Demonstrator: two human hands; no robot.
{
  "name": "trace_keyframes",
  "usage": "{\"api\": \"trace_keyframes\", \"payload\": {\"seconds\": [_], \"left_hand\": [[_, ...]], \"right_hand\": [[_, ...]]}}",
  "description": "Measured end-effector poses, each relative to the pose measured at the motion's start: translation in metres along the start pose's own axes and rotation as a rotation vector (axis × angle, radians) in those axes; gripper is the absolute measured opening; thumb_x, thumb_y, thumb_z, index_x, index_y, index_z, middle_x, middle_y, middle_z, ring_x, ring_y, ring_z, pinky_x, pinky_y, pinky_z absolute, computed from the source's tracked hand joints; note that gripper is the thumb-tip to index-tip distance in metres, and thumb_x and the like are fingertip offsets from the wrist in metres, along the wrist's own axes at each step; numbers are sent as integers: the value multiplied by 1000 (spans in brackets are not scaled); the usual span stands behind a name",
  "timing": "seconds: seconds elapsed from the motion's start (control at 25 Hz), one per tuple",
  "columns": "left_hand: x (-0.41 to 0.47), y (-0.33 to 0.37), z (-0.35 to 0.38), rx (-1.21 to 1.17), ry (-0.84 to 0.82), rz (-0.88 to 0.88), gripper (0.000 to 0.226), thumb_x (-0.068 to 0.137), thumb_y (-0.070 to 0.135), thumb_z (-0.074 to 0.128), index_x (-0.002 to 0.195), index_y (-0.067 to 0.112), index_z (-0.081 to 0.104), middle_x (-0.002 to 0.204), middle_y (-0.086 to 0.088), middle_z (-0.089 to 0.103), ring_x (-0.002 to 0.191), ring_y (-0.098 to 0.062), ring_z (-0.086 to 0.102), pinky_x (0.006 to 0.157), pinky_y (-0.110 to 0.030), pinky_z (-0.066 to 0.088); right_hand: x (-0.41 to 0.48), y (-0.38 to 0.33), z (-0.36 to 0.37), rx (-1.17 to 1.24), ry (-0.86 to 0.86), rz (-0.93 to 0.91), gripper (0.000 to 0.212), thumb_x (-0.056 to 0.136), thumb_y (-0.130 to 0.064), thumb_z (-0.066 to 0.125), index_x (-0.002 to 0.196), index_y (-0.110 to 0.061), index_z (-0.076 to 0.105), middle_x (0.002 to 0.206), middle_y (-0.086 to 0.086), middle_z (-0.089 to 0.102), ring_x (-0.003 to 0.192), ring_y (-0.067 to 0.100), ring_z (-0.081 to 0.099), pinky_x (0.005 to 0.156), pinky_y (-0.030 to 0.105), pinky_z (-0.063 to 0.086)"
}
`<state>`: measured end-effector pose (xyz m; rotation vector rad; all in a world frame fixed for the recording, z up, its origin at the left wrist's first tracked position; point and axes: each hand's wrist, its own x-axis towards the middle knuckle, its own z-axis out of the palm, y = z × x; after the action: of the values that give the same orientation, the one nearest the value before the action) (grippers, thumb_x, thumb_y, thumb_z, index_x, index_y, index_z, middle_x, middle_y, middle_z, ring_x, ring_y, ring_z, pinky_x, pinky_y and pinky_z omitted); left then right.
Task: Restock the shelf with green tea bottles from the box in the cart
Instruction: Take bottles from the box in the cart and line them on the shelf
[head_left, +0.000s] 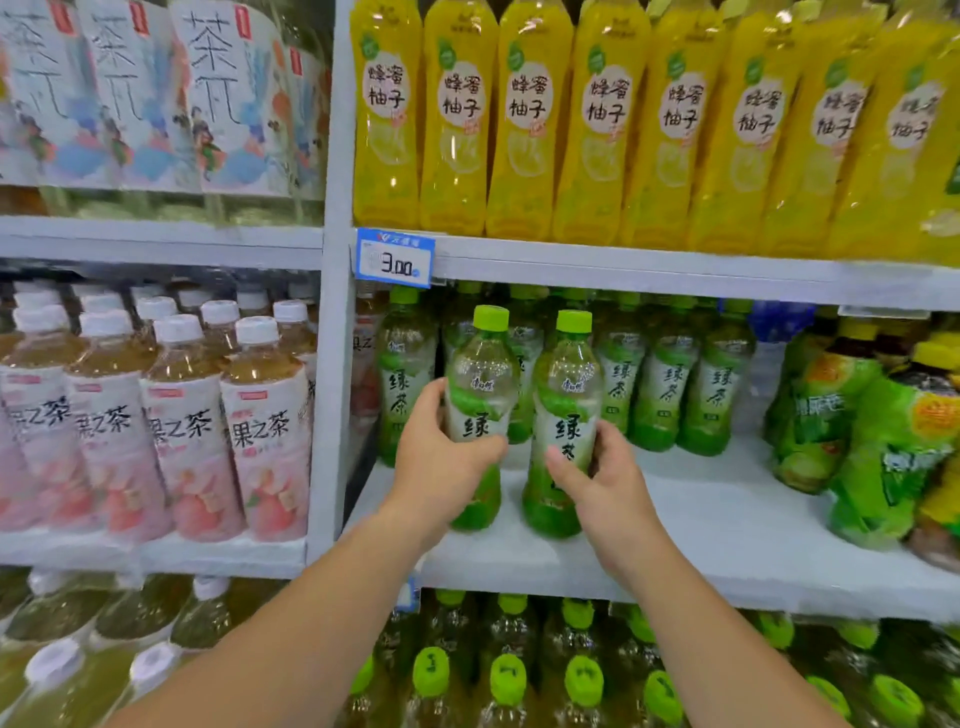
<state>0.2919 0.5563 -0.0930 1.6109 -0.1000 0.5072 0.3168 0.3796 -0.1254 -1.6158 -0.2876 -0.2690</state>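
Note:
Two green tea bottles with green caps stand upright near the front of the white middle shelf (727, 525). My left hand (441, 462) grips the left bottle (480, 374) around its label. My right hand (602, 473) grips the right bottle (566, 384) low on its label. Behind them a row of several more green tea bottles (665, 384) stands at the back of the same shelf. The box and the cart are out of view.
Yellow honey-pomelo drinks (602, 119) fill the shelf above, with a blue price tag (395, 257) on its edge. Pink-labelled tea bottles (182, 415) fill the left bay. Other green-wrapped bottles (857, 426) crowd the right end. Green-capped bottles (519, 675) sit on the shelf below.

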Motion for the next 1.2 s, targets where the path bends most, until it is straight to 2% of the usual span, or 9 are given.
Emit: {"api": "trace_keyframes", "payload": {"seconds": [0.2, 0.36, 0.44, 0.6, 0.72, 0.8, 1.0, 1.12, 1.2], "left_hand": [[5, -8, -2, -7, 21, -6, 52, 75, 14, 81, 117, 39, 62, 102, 13, 75, 94, -7, 71, 80, -37, 60], [-8, -23, -14, 224, -36, -24, 52, 75, 25, 85, 121, 36, 64, 114, 6, 70, 104, -10, 67, 92, -39, 57], [-15, -33, -20, 330, -28, 18, 50, 77, 33, 84, 123, 32, 66, 116, 9, 69, 107, -7, 64, 94, -35, 55], [-12, -36, -17, 419, 90, 79, 36, 82, 33, 81, 114, 27, 67, 104, 18, 70, 98, -1, 64, 83, -22, 52], [1, -34, -12, 526, 108, 88, 23, 83, 30, 80, 103, 21, 70, 96, 8, 71, 91, -11, 64, 81, -29, 54], [10, -33, -9, 641, 97, 90, 23, 86, 32, 77, 101, 18, 69, 97, 1, 67, 89, -16, 62, 81, -33, 53], [22, -32, -1, 826, 142, 64, 32, 89, 39, 73, 104, 13, 64, 105, -5, 57, 83, -17, 51, 73, -29, 44], [30, -31, 0, 859, 133, 30, 29, 89, 38, 73, 91, 13, 59, 101, -6, 57, 77, -19, 52, 70, -31, 44], [35, -33, 0, 892, 147, 32, 32, 89, 39, 72, 83, 17, 50, 97, -6, 59, 75, -19, 52, 66, -31, 42]], "right_hand": [[2, 1, 6, -65, -12, -17, 42, 90, -33, 71, 121, -49, 47, 116, -24, 64, 102, -9, 61, 87, 23, 50], [-12, 4, -3, -258, -86, -2, 49, 92, -33, 67, 132, -48, 42, 117, -32, 57, 101, -23, 51, 85, 13, 45], [-10, 5, -9, -322, -88, 5, 48, 91, -30, 69, 133, -42, 48, 117, -27, 60, 104, -16, 54, 91, 20, 48], [11, 6, -1, -327, -33, 37, 46, 90, -23, 71, 133, -27, 56, 115, -16, 65, 107, 7, 61, 92, 30, 50], [27, 12, 9, -348, 19, 62, 44, 87, -23, 74, 128, -22, 56, 113, -8, 64, 107, 15, 61, 92, 34, 52], [37, 16, 12, -345, 36, 87, 44, 86, -24, 76, 125, -18, 57, 111, -6, 64, 104, 16, 61, 87, 31, 51], [56, 22, 24, -322, 65, 84, 43, 87, -22, 75, 123, -14, 56, 112, -2, 63, 100, 15, 58, 87, 32, 49], [61, 30, 30, -317, 92, 50, 39, 88, -22, 75, 121, -15, 55, 110, -4, 59, 94, 10, 54, 83, 26, 43], [65, 35, 31, -326, 104, 38, 46, 87, -23, 75, 127, -11, 55, 108, -6, 57, 96, 10, 53, 84, 26, 41]]}}
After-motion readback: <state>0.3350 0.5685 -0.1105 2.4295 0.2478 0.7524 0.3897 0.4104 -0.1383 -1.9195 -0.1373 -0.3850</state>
